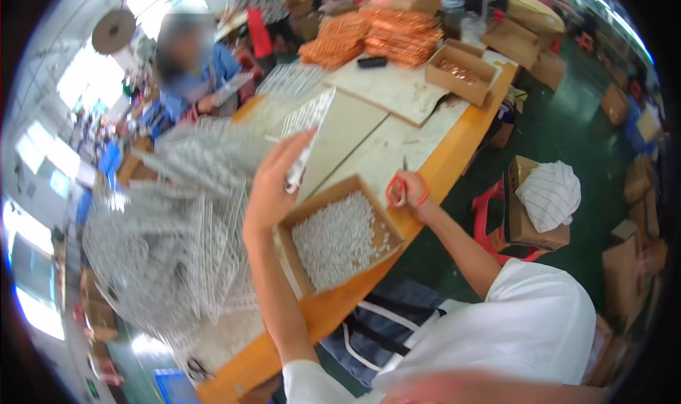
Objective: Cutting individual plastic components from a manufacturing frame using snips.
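Note:
My left hand [273,180] is raised above the left rim of a cardboard box, its fingers closed on a white lattice piece [312,114] that slants up and away. Across the box, near the table's right edge, my right hand [410,190] grips red-handled scissors [391,190], their dark tip pointing away from me. Between my forearms stands the open cardboard box [289,256], holding a layer of many small whitish pieces [333,237]. To the left of my left arm, a big tangled heap of white lattice pieces [177,241] covers the table.
Stacks of copper-coloured pieces [401,36] and a small carton [477,92] lie at the table's far end, near a pale board [390,85]. A co-worker in blue [223,67] sits across the table. At right, a box with striped cloth [550,197] rests on a red stool [484,223].

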Demonstrator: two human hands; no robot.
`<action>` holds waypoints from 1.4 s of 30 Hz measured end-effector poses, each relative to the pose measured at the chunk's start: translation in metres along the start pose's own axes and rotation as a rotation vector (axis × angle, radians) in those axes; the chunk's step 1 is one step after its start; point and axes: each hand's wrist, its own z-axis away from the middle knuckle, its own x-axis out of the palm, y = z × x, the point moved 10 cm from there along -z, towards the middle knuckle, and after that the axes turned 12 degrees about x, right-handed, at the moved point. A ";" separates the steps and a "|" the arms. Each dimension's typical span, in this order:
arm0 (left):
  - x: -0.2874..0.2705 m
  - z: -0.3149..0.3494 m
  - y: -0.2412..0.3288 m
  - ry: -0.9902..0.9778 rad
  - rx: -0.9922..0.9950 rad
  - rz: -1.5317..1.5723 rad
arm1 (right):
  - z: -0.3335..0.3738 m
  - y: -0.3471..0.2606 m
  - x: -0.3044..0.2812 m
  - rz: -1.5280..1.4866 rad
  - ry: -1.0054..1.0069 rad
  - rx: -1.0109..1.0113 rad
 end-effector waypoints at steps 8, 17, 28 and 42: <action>0.092 -0.003 -0.101 -0.386 -0.157 -0.129 | 0.034 -0.023 0.022 0.388 0.069 -0.095; -0.019 -0.053 -0.014 0.022 -0.231 -0.471 | 0.029 -0.024 0.011 0.413 0.113 -0.106; -0.137 0.076 0.269 0.982 0.875 -0.175 | 0.027 -0.025 0.036 0.602 0.139 -0.188; -0.170 0.090 0.262 0.924 0.939 0.327 | 0.026 -0.033 0.051 0.916 0.285 -0.315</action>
